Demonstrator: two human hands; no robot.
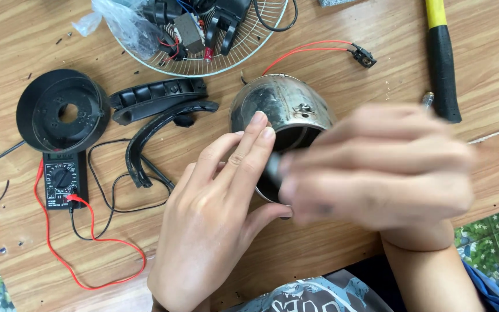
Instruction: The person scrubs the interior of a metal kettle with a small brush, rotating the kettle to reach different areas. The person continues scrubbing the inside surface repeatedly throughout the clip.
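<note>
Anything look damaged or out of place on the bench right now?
The metal housing under the left hand is scorched and stained dark. Loose black debris is scattered over the wooden table. The right hand is motion-blurred, so what it grips is unclear.

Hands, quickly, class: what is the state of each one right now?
Left hand: open, fingers resting on the metal housing, steadying it.
Right hand: blurred, curled near the housing's opening; whether it grips anything cannot be told.
</note>
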